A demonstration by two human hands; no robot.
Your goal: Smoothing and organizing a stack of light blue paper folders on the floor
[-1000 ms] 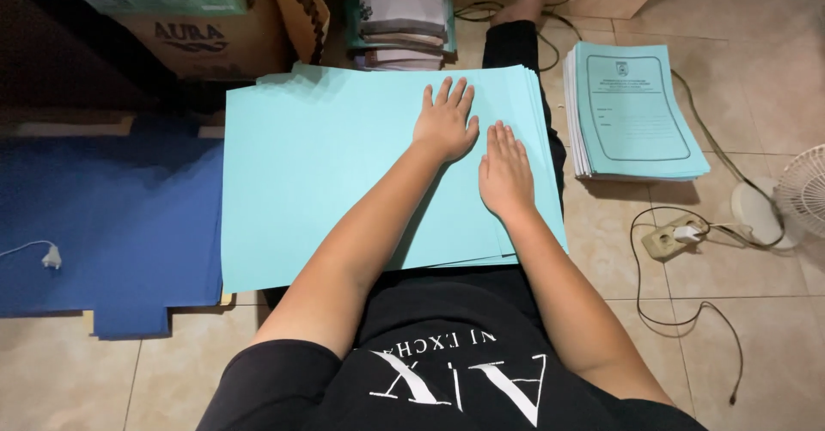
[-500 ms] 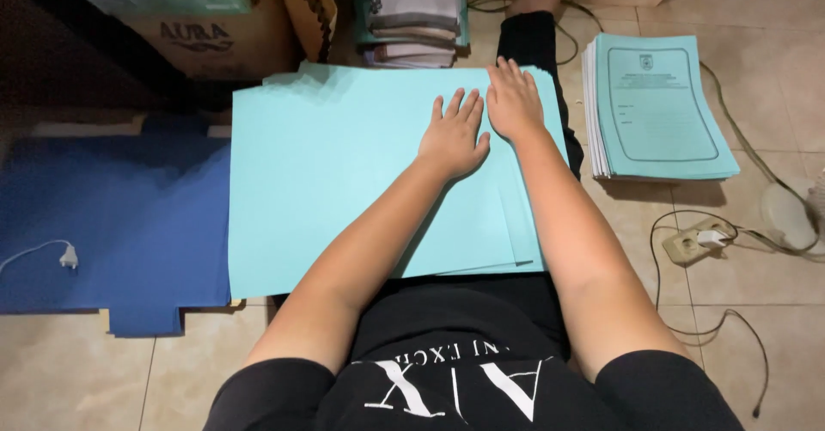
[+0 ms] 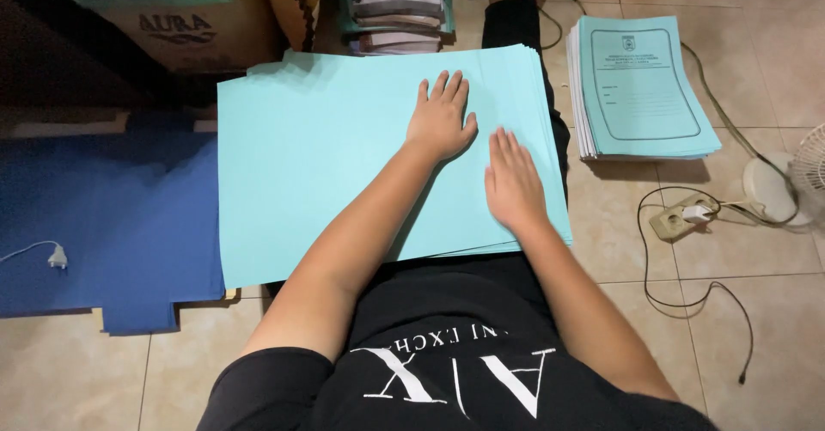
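A stack of large light-blue paper sheets [image 3: 326, 165] lies across the person's lap, reaching out over the tiled floor [image 3: 773, 311]. Both hands rest flat on top of it, palms down and gripping nothing: the left hand [image 3: 441, 119] with fingers spread near the upper middle of the stack, the right hand [image 3: 513, 182] with fingers together, just beside it and nearer the stack's right edge. To the right, apart from the stack, sits a pile of printed light-blue folders [image 3: 640, 87]. A blue mat [image 3: 112, 225] lies on the left.
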